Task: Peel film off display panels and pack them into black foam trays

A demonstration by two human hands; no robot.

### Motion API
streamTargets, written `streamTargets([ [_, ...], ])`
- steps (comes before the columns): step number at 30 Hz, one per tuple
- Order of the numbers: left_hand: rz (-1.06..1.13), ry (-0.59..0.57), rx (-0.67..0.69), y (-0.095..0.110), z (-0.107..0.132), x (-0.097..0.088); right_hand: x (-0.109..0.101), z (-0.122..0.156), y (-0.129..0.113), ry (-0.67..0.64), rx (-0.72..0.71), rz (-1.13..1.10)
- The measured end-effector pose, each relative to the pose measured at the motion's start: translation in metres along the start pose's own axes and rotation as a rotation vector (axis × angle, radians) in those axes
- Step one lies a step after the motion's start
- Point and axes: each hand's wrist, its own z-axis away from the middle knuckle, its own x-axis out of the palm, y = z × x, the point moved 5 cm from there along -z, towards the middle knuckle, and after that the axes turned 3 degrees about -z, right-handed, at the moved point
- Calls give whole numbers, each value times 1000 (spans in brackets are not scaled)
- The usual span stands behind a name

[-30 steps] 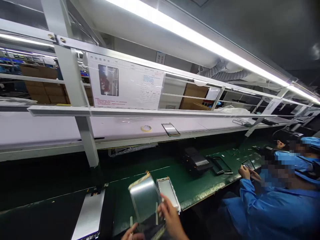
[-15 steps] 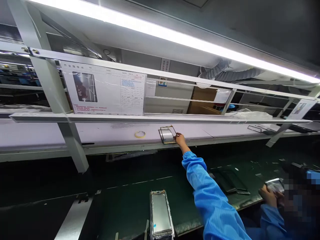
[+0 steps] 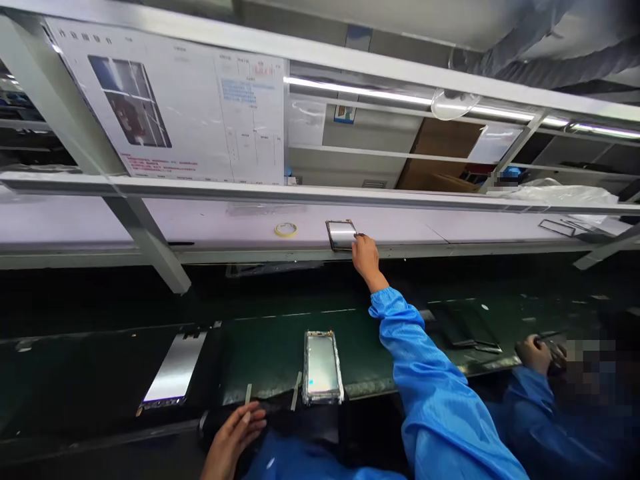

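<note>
My right hand reaches up to the white shelf, its fingers pinched at the right edge of a thin dark rectangular frame. A shiny flat panel lies inside or under that frame; which one, I cannot tell. Low in the view is my left hand, fingers stretched out and holding nothing visible, close to a pale strip at the bench edge. Between my arms a stack of framed screen panels stands at the green bench's front edge, a small blue tab on the top one.
A yellow tape roll lies left of the frame on the shelf. Another bright screen panel rests on the dark left surface. Dark frames lie right of my sleeve, near a co-worker's hand. A metal rail crosses above the shelf.
The frame has gone from tilted up to lying flat on the shelf, my right hand still at its edge. My left hand has come into view below. The camera has tipped downward.
</note>
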Motion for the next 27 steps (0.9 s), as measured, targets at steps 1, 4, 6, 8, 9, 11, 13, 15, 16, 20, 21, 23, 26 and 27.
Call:
streamTargets([
  [1, -2, -15, 10, 3, 2, 0, 10, 31, -4, -11, -95, -36],
  [4, -9, -53, 25, 8, 1, -4, 66, 154, -2, -243, -263, -155],
  [6, -17, -82, 16, 7, -2, -8, 117, 245, 13, -545, -229, -135],
  [8, -31, -115, 3, 3, -5, -9, 162, 323, 35, -821, -156, -3],
  [9, -39, -134, -4, 1, -5, -8, 180, 353, 45, -923, -124, 73],
  [11, -50, -165, -15, -2, -5, -6, 204, 391, 61, -1023, -98, 192],
  [13, -54, -184, -25, -5, -2, -6, 217, 405, 67, -1043, -139, 270],
  [15, -57, -197, -34, -6, 0, -8, 223, 406, 68, -1044, -221, 340],
  [16, -61, -204, -41, -6, 1, -11, 226, 405, 67, -1045, -260, 371],
  [20, -82, -213, -66, -6, 5, -28, 236, 405, 59, -1046, -338, 441],
  [21, -88, -212, -71, -7, 6, -33, 237, 407, 56, -1043, -347, 456],
  [23, -103, -207, -85, -12, 7, -45, 238, 412, 50, -1028, -362, 486],
  [26, -123, -200, -131, -28, 3, -63, 234, 421, 44, -988, -366, 518],
  [27, -130, -194, -152, -34, -1, -68, 232, 424, 43, -964, -380, 531],
])
